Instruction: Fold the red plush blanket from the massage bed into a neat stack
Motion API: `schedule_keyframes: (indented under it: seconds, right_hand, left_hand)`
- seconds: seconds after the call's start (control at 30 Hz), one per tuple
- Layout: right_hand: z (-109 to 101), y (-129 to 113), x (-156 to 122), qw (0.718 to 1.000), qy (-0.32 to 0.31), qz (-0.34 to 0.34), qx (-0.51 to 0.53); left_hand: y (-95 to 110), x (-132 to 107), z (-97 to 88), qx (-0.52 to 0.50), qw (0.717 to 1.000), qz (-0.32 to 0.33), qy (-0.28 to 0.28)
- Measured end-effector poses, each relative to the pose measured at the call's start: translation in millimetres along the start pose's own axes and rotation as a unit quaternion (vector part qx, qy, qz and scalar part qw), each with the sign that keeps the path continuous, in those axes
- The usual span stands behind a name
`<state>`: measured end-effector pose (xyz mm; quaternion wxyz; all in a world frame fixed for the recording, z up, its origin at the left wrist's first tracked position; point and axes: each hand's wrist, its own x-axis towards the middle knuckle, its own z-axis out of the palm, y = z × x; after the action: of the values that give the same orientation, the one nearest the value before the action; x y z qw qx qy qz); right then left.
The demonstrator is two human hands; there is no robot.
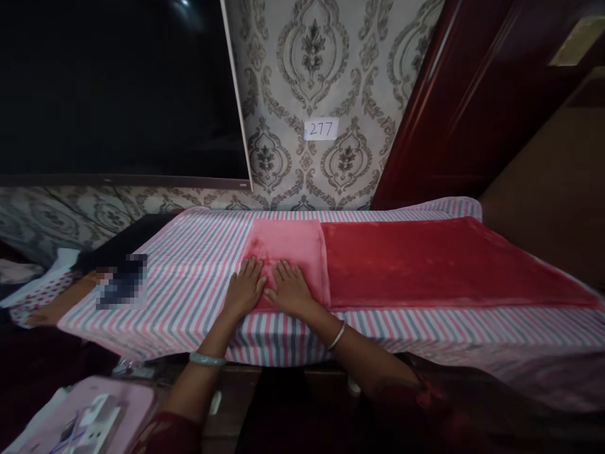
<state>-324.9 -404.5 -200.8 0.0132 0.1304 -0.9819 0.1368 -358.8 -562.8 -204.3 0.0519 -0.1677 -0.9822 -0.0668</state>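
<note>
Pink cloth: lies flat on the striped sheet, about mid-width, running from close to the far edge down to close to the near edge. Its right side touches the red cloth, which covers the sheet out toward the right end. Can't tell if pink and red are one piece or two.

Hands: left hand and right hand are both palm-down with fingers stretched out, side by side at the near end of the pink cloth. Neither is closed on anything; they only rest flat on the fabric. The left one straddles the cloth's left edge, partly on the stripes.

Handling, my read:
- plush, soft, limp, so it won't keep a shape on its own
- light, not fragile
- the nap probably grips the sheet, so it should drag rather than slide
- best hold is a pinch at the near corners or along the left edge; the middle would just bunch up

Counts:
- pink cloth: 1
- red cloth: 1
- striped sheet: 1
- hands: 2
- bangles: 2, one on the left wrist and one on the right
- paper label "277" on the wall: 1
</note>
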Motion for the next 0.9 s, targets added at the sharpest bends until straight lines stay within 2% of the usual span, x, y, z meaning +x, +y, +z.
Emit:
schedule_keyframes:
  seconds: [0.17, 0.3, 0.6, 0.8, 0.9]
  right_hand:
    - [-12.5, 47.7, -30.7, 0.997, 0.000, 0.076, -0.027]
    - [-16.1, 67.5, -49.7, 0.993, 0.002, 0.110, -0.028]
    - [-16.2, 64.2, -53.8, 0.993, 0.014, 0.119, -0.022]
    - [-35.1, 65.0, -51.0, 0.992, -0.041, 0.116, -0.020]
    - [-46.2, 60.8, -36.4, 0.995, -0.013, 0.090, -0.031]
  left_hand:
    - [0.6, 4.6, -0.2, 0.002, 1.000, -0.004, 0.001]
    - [2.6, 4.0, -1.1, 0.009, 1.000, -0.010, -0.005]
    - [5.4, 1.6, -3.6, 0.008, 1.000, -0.010, 0.007]
    - [2.8, -1.1, 0.8, -0.023, 1.000, -0.012, 0.006]
    - [-1.6, -0.1, -3.8, -0.050, 0.998, -0.026, -0.010]
